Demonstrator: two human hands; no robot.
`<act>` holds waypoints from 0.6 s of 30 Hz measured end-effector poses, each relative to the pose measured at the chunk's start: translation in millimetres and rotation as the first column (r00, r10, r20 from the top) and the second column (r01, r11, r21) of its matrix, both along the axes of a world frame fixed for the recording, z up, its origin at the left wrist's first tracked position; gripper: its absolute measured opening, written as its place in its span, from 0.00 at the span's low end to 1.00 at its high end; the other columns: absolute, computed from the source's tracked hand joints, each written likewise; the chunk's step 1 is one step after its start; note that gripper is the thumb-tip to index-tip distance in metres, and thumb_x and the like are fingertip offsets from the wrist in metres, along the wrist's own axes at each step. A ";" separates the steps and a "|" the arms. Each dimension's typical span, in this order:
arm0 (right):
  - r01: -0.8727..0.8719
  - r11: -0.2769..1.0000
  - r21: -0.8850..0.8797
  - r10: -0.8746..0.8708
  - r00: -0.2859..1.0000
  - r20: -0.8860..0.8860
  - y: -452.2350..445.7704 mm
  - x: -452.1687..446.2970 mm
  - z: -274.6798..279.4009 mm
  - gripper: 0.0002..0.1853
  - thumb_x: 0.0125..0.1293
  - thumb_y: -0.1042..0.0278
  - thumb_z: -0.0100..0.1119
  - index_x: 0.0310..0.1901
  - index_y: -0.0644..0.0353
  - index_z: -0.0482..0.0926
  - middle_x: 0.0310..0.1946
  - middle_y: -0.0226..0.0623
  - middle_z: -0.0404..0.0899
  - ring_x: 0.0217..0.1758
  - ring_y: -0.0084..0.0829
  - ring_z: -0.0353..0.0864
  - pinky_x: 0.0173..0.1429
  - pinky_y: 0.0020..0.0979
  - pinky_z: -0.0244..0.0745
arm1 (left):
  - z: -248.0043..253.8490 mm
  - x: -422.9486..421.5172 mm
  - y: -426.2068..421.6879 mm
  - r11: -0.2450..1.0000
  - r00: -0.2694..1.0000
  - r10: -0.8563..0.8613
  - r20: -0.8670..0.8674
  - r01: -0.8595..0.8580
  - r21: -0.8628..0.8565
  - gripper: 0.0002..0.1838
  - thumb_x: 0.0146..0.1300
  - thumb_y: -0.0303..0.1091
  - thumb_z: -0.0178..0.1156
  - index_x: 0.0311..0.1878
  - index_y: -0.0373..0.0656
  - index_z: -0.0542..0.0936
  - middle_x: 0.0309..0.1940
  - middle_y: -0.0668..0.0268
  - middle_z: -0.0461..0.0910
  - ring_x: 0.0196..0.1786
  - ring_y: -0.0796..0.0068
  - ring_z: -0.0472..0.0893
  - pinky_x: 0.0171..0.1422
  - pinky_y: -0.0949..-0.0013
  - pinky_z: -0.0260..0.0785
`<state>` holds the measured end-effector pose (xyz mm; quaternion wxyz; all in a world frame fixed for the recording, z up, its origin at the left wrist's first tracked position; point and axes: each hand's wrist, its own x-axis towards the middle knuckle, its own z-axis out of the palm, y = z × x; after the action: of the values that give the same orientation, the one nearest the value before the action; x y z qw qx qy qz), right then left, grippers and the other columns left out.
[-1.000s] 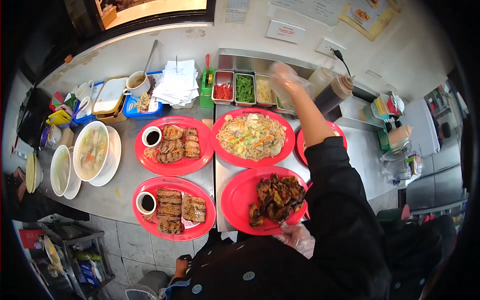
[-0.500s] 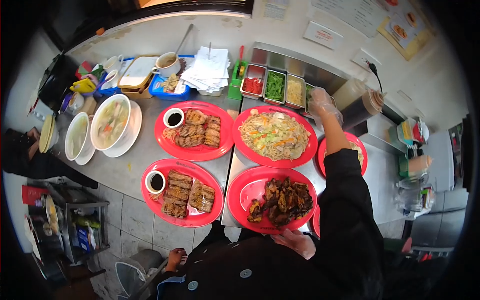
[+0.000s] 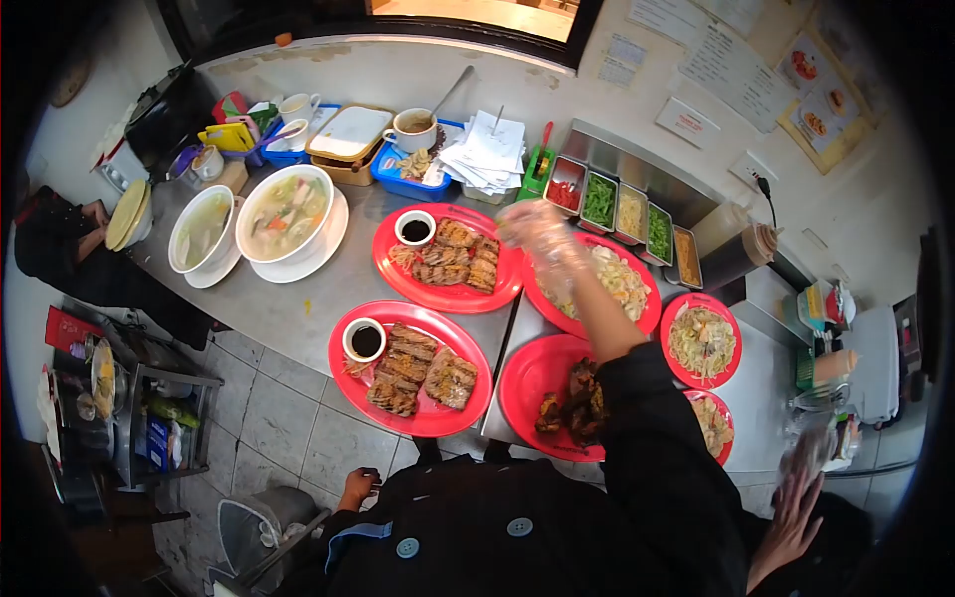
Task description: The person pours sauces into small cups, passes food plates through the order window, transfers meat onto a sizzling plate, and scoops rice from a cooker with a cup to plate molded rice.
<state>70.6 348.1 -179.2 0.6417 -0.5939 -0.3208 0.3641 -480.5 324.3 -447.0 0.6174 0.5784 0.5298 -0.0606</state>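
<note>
My right hand (image 3: pixel 545 239), in a clear plastic glove, is above the gap between a red oval plate of sliced grilled meat (image 3: pixel 456 257) and a red plate of noodles with vegetables (image 3: pixel 622 284). Its fingers are pinched, apparently on chopped green onion. A metal container of chopped green onion (image 3: pixel 660 235) stands in the row behind. My left hand (image 3: pixel 360 486) hangs low beside my dark coat, bare and loosely curled, with nothing visible in it. Nearer me are a second meat plate (image 3: pixel 423 370) and a plate of dark browned pieces (image 3: pixel 577 398), partly behind my sleeve.
Two soup bowls (image 3: pixel 286 214) stand left. Papers (image 3: pixel 484 154) lie behind the plates. Squeeze bottles (image 3: pixel 741 249) stand right of the topping containers. Another noodle plate (image 3: pixel 701 340) is at the right. A co-worker's hand (image 3: pixel 793 517) is at lower right; another person (image 3: pixel 75 249) stands left.
My right hand has moved left from the topping containers toward the meat plate. The view has shifted, and the hand under the front plate is gone from there; a co-worker's hand shows at lower right.
</note>
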 end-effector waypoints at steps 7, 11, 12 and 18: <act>0.075 0.982 -0.176 0.072 0.706 0.704 83.3 -14.7 -70.3 0.07 0.44 0.74 0.59 0.27 0.64 0.78 0.27 0.42 0.79 0.30 0.35 0.79 0.34 0.32 0.73 | -15.2 -38.2 16.4 0.902 0.929 0.338 -0.153 -0.366 -0.231 0.11 0.55 0.27 0.55 0.43 0.40 0.74 0.27 0.58 0.79 0.24 0.70 0.79 0.23 0.71 0.69; 0.222 0.936 -0.275 0.121 0.530 0.839 83.9 -14.5 -54.3 0.10 0.37 0.71 0.62 0.26 0.60 0.80 0.25 0.41 0.78 0.29 0.38 0.78 0.36 0.34 0.73 | -14.0 -61.6 12.8 0.930 0.953 0.284 -0.102 -0.300 -0.213 0.12 0.55 0.28 0.57 0.44 0.39 0.74 0.27 0.57 0.79 0.23 0.69 0.78 0.23 0.72 0.69; 0.149 0.906 -0.396 0.182 0.708 0.682 78.9 -23.6 -44.1 0.10 0.37 0.72 0.62 0.27 0.60 0.80 0.25 0.42 0.78 0.29 0.38 0.78 0.36 0.34 0.73 | -8.3 -62.1 9.2 0.970 0.971 0.192 -0.143 -0.210 -0.124 0.12 0.55 0.28 0.57 0.43 0.38 0.73 0.26 0.57 0.78 0.23 0.69 0.78 0.23 0.71 0.69; 0.171 0.857 -0.486 0.318 0.565 0.761 50.6 -10.0 -68.1 0.10 0.37 0.76 0.62 0.28 0.61 0.80 0.26 0.42 0.78 0.32 0.35 0.79 0.36 0.33 0.73 | -14.6 -61.3 15.0 0.969 0.981 0.179 -0.077 -0.189 -0.158 0.12 0.54 0.30 0.57 0.42 0.38 0.74 0.26 0.58 0.78 0.23 0.70 0.78 0.23 0.70 0.69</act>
<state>60.7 398.7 -247.3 0.2207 -0.8257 -0.4987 0.1443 -541.8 339.3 -461.6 0.6492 0.4715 0.5933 -0.0645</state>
